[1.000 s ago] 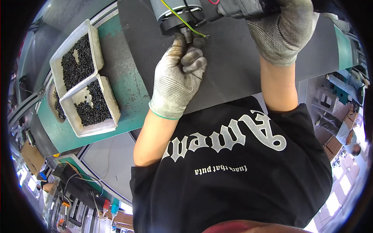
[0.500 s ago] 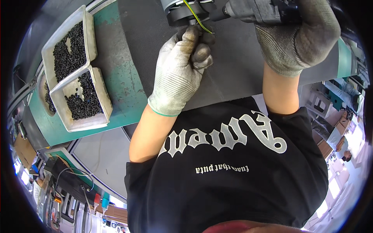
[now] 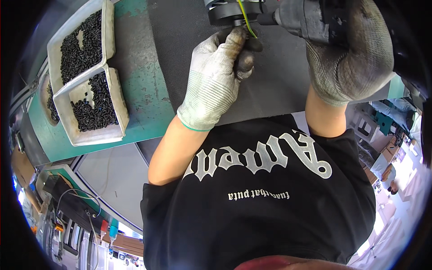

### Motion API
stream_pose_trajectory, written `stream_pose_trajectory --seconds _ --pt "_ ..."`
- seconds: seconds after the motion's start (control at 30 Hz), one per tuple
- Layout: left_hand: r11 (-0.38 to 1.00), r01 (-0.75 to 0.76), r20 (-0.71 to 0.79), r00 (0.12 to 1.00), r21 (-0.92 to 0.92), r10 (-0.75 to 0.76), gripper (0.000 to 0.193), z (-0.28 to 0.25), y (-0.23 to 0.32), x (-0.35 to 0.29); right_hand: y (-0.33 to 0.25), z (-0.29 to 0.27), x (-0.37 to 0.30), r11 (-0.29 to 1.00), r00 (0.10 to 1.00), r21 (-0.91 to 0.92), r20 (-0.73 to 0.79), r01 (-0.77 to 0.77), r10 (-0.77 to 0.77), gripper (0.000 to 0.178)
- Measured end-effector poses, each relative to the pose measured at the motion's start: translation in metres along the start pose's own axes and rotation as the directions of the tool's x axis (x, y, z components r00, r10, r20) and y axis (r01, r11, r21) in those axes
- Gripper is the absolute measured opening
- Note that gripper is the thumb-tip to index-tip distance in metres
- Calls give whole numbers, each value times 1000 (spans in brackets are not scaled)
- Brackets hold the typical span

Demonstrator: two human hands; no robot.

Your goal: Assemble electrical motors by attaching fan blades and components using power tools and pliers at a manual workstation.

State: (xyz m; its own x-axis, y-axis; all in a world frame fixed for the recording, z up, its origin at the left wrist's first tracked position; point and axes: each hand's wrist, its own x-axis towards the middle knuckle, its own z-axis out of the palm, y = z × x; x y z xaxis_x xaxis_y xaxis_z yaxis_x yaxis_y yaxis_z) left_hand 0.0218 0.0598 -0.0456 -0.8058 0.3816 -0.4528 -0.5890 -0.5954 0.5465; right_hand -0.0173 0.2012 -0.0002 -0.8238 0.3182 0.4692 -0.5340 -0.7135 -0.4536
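Note:
My left hand [image 3: 216, 76], in a grey-white work glove, pinches something small at the lower edge of a dark round part [image 3: 234, 11] at the top of the view; the pinched thing is hidden by the fingertips. A yellow-green wire [image 3: 245, 20] runs down across that part to my fingers. My right hand [image 3: 346, 54], in a worn grey glove, grips a dark power tool [image 3: 310, 20] whose tip points left at the round part. Both rest over a black mat [image 3: 189, 45] on a green workbench [image 3: 139, 99].
Two white trays [image 3: 105, 103] full of several small black parts stand at the left of the bench. Below the bench edge lies a grey floor with cables and tools at the lower left. Another person sits far off at the right.
The view has shifted so both hands and the trays sit lower and larger. My left fingers stay pinched at the round part, and my right hand has kept its hold on the tool.

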Motion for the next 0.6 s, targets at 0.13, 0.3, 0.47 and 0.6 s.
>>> stream_pose_trajectory --seconds 0.13,0.3,0.47,0.6 --pt "994 20 7 1000 104 -21 24 1 2 -3 6 -12 0 996 1000 92 -3 13 -13 32" --pt "992 27 -28 999 120 -24 25 6 7 -2 8 -39 8 976 1000 215 -8 28 -27 31" --pt "994 -11 -34 999 110 15 24 7 7 -3 6 -17 17 866 982 472 -8 -163 189 28" --pt "986 -36 -85 995 165 50 23 1 7 -5 -4 35 15 981 981 -15 26 -194 194 31"
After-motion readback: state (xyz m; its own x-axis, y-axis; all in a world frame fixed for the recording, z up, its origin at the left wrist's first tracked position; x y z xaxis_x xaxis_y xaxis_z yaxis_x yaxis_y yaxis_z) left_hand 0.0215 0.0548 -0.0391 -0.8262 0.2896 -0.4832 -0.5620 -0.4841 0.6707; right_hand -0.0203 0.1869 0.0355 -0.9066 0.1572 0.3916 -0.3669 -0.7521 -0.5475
